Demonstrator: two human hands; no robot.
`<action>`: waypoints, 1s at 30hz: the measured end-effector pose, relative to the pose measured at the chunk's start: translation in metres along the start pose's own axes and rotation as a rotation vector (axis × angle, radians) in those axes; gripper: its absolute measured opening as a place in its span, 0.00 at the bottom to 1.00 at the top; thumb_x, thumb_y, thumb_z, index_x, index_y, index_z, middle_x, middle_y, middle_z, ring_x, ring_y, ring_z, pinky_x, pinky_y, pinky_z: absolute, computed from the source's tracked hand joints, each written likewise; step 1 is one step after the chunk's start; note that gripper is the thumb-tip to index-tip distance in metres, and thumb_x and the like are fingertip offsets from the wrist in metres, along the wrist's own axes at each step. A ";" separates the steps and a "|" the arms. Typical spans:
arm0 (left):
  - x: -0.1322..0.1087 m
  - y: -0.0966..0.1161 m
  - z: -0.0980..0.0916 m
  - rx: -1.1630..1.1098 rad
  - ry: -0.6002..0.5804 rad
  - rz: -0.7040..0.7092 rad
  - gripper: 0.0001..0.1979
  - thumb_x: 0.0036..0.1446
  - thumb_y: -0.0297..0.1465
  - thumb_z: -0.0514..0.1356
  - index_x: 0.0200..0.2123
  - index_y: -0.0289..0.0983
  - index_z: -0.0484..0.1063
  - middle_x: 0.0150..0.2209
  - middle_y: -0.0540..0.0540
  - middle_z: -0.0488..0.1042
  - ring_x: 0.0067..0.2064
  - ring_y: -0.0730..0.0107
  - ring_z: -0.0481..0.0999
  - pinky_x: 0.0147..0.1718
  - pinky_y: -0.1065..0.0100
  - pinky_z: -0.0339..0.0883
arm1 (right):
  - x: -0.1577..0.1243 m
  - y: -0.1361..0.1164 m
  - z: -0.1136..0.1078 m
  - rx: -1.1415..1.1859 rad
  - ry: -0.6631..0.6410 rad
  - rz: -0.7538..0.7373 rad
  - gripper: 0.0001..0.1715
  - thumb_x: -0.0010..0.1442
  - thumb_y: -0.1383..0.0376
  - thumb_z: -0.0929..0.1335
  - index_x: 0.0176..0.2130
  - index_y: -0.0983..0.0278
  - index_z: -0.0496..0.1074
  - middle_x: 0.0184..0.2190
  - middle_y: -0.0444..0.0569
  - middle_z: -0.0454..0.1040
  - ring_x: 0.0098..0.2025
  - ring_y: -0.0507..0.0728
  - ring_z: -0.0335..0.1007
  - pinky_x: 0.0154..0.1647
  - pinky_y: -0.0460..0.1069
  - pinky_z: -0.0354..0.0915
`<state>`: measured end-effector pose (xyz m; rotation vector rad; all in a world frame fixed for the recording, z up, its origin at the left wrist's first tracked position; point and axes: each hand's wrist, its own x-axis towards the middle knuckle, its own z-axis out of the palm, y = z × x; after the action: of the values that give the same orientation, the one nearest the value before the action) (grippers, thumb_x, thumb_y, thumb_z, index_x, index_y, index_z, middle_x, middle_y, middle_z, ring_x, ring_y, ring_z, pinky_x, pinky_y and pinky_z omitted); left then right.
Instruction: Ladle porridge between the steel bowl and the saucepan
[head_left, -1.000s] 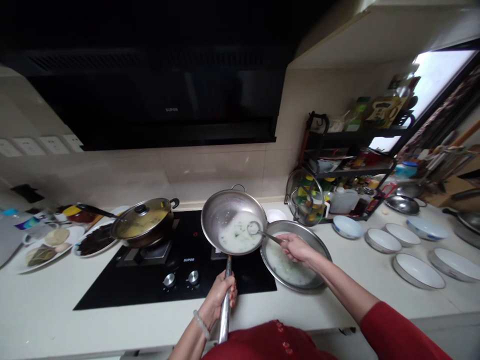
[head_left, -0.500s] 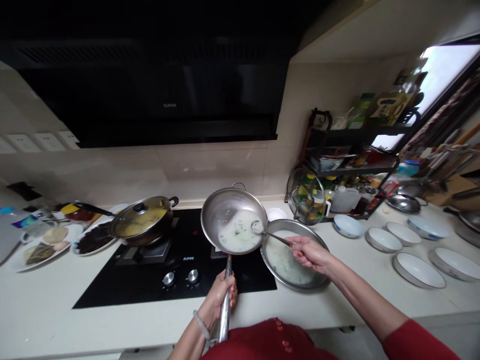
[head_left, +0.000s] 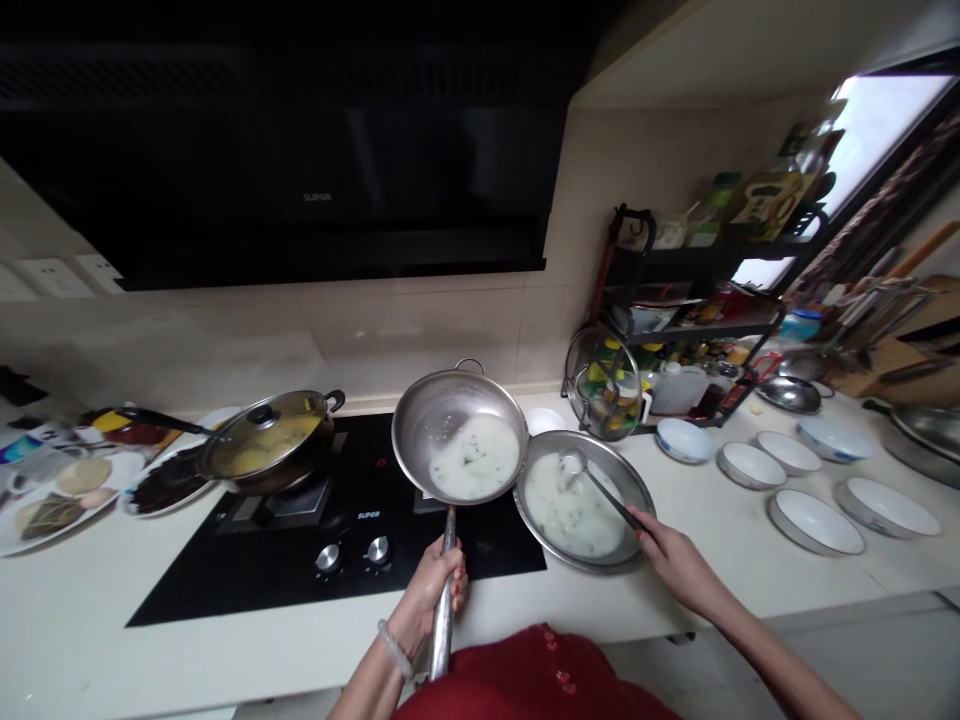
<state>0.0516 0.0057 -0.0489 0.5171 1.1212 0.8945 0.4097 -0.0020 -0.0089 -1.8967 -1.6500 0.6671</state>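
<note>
My left hand [head_left: 439, 580] is wrapped round the long metal handle of a steel wok [head_left: 424, 415], which is tilted to the right. White soup with green bits [head_left: 476, 458] lies in the wok's right part. The wok's right edge meets or overlaps the rim of a wide steel basin [head_left: 641, 490] on the counter, which holds more of the same soup. In my right hand [head_left: 671, 560] is the dark handle of a ladle [head_left: 574, 462], its steel bowl just above or at the soup in the basin.
A lidded pan [head_left: 270, 440] sits on the left burner of the black hob [head_left: 225, 565]. Plates of food, including a dark dish [head_left: 169, 485], stand farther left. Several bowls [head_left: 817, 522] are on the right counter. Behind the basin, a glass lid [head_left: 602, 385] leans against a condiment rack [head_left: 705, 330].
My right hand has moved the ladle right, from the wok's edge to over the basin. My left hand keeps hold of the wok handle. The view has shifted slightly.
</note>
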 end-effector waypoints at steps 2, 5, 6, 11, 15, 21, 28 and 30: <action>0.000 0.000 0.000 0.001 -0.007 0.000 0.16 0.40 0.30 0.60 0.31 0.41 0.54 0.16 0.61 0.56 0.15 0.82 0.52 0.13 0.78 0.46 | -0.008 0.014 0.002 -0.199 0.035 -0.072 0.28 0.58 0.63 0.58 0.57 0.62 0.68 0.44 0.56 0.78 0.45 0.64 0.76 0.44 0.55 0.70; -0.001 0.001 0.001 0.007 -0.008 0.000 0.15 0.40 0.29 0.59 0.31 0.41 0.54 0.15 0.61 0.55 0.14 0.81 0.52 0.13 0.78 0.46 | -0.021 0.025 -0.003 -0.412 0.117 -0.169 0.32 0.59 0.66 0.58 0.62 0.61 0.62 0.47 0.56 0.77 0.41 0.64 0.77 0.38 0.54 0.72; -0.001 0.001 0.001 0.009 -0.008 0.000 0.16 0.41 0.29 0.60 0.30 0.41 0.54 0.15 0.61 0.55 0.14 0.81 0.52 0.13 0.78 0.46 | -0.025 0.026 -0.006 -0.462 0.160 -0.208 0.34 0.58 0.68 0.58 0.62 0.59 0.61 0.49 0.56 0.76 0.41 0.63 0.77 0.36 0.53 0.72; 0.001 -0.001 0.000 -0.001 -0.009 0.004 0.17 0.40 0.31 0.61 0.31 0.41 0.54 0.16 0.61 0.56 0.14 0.81 0.52 0.12 0.77 0.47 | -0.030 0.034 -0.008 -0.525 0.226 -0.238 0.36 0.56 0.71 0.57 0.62 0.59 0.61 0.52 0.55 0.74 0.40 0.62 0.78 0.32 0.52 0.73; 0.001 -0.001 0.000 0.002 -0.008 0.008 0.17 0.39 0.30 0.60 0.31 0.41 0.55 0.16 0.61 0.57 0.14 0.81 0.52 0.12 0.77 0.47 | -0.017 0.036 0.005 -0.193 0.148 -0.043 0.29 0.58 0.62 0.57 0.55 0.67 0.69 0.44 0.58 0.78 0.42 0.63 0.77 0.42 0.54 0.72; 0.000 0.001 0.002 0.004 -0.017 0.018 0.15 0.37 0.29 0.57 0.30 0.41 0.53 0.15 0.60 0.57 0.14 0.81 0.53 0.11 0.77 0.47 | 0.008 -0.020 0.013 0.137 0.014 -0.016 0.32 0.59 0.58 0.59 0.58 0.69 0.67 0.45 0.57 0.78 0.44 0.62 0.75 0.48 0.54 0.69; 0.000 0.000 0.002 -0.005 -0.008 0.003 0.16 0.36 0.28 0.56 0.30 0.41 0.53 0.15 0.60 0.57 0.14 0.81 0.52 0.12 0.78 0.46 | 0.071 -0.111 0.047 0.021 -0.132 -0.268 0.23 0.59 0.67 0.63 0.54 0.61 0.71 0.38 0.53 0.79 0.46 0.63 0.72 0.51 0.53 0.63; 0.000 0.000 0.003 -0.007 -0.002 0.003 0.16 0.36 0.28 0.56 0.31 0.41 0.53 0.15 0.60 0.57 0.14 0.81 0.52 0.12 0.78 0.46 | 0.096 -0.130 0.063 -0.092 -0.161 -0.283 0.25 0.58 0.71 0.64 0.55 0.61 0.70 0.30 0.52 0.77 0.41 0.61 0.73 0.47 0.51 0.63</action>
<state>0.0541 0.0061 -0.0476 0.5145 1.1153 0.9000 0.2856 0.1116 0.0310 -1.6601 -2.0345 0.6494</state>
